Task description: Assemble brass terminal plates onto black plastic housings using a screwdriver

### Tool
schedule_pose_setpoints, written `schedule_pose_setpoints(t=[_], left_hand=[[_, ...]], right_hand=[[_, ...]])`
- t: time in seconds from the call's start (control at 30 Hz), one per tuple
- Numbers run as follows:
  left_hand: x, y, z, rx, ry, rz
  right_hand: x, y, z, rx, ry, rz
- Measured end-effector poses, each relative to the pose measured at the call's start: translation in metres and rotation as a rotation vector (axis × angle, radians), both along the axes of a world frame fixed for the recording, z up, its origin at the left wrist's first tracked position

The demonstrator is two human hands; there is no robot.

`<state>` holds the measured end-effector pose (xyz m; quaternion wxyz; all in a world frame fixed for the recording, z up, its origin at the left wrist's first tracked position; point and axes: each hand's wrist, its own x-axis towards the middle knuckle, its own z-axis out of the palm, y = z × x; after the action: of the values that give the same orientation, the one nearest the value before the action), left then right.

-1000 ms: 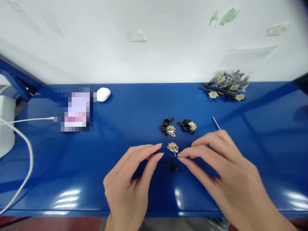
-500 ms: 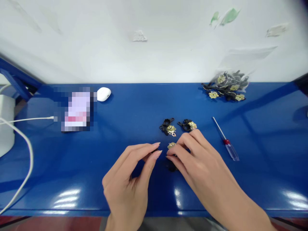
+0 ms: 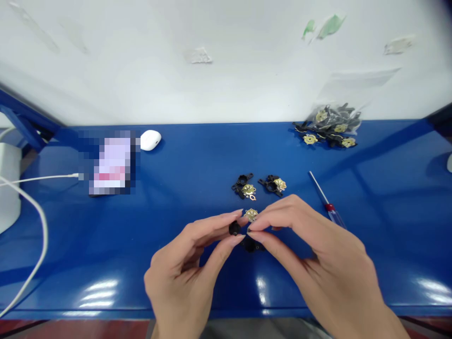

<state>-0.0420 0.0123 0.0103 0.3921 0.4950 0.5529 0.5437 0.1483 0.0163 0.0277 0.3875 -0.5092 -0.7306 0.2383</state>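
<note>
Between the thumb and fingers of my left hand (image 3: 192, 261) is a small black round plastic part (image 3: 234, 229), its hollow side facing me. My right hand (image 3: 310, 256) pinches close beside it; a tiny dark piece shows at the fingertips, too small to name. Just beyond the fingertips a gold-coloured metal disc (image 3: 251, 215) lies on the table. Below the hands rests a black plastic housing (image 3: 250, 245), partly covered by the fingers. Farther back are two small groups of black and gold parts, one on the left (image 3: 244, 186) and one on the right (image 3: 273, 185).
A screwdriver (image 3: 329, 207) with a clear and red handle lies right, its end behind my right hand. A plastic bag (image 3: 339, 117) with black and gold parts sits against the wall. At left are a phone (image 3: 113, 162), a white earbud case (image 3: 150, 140) and a white cable (image 3: 44, 226).
My left hand has turned, bringing the black round part into view. The right hand has drawn back from the table parts and now pinches near the left fingertips, covering the screwdriver's handle end.
</note>
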Motion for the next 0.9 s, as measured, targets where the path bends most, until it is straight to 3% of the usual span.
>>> schedule_pose_setpoints(t=[0.23,0.7,0.9], left_hand=[[-0.002,-0.001,0.0,0.037,-0.041,-0.055],[-0.016,0.004,-0.008,0.312,0.143,-0.145],[-0.018,0.004,-0.01,0.293,0.196,-0.14]], right_hand=[[-0.004,-0.005,-0.001,-0.039,0.177,-0.054],[-0.006,0.001,0.002,-0.053,0.148,-0.042],[-0.001,-0.003,0.005,-0.038,0.135,-0.033]])
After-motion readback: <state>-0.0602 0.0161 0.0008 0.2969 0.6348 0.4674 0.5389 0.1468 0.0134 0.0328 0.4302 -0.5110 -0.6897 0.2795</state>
